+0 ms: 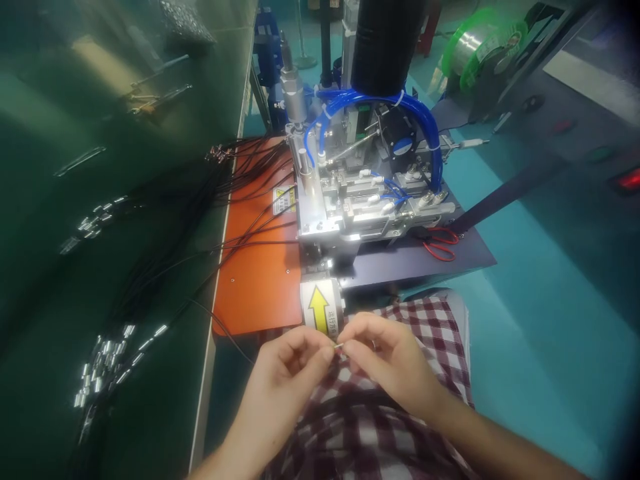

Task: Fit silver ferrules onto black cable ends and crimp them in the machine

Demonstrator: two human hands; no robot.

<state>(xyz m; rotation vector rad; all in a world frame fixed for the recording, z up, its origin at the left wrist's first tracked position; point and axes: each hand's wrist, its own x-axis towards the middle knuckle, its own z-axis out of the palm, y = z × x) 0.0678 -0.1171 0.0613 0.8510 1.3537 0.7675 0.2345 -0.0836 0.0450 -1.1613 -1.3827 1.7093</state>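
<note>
In front of my lap, my left hand (295, 367) and my right hand (383, 360) meet, each with thumb and forefinger pinched. Between their fingertips shows the small light end of a thin wire (339, 346). A black cable (233, 335) runs over the edge of the orange plate toward my left hand, where its course is hidden behind the hand. Just beyond my fingers is the machine's white cylinder (307, 303) with a yellow arrow. Past it stands the metal machine (345, 213) with blue air tubes (434, 143); several black cables lead into its left side.
Bundled black cables (165, 247) with shiny metal ends lie on the dark green table (165, 413) at left. An orange plate (260, 280) joins table and machine. A solder-like wire spool (480, 50) with green flanges stands back right. Checked cloth (365, 433) covers my lap.
</note>
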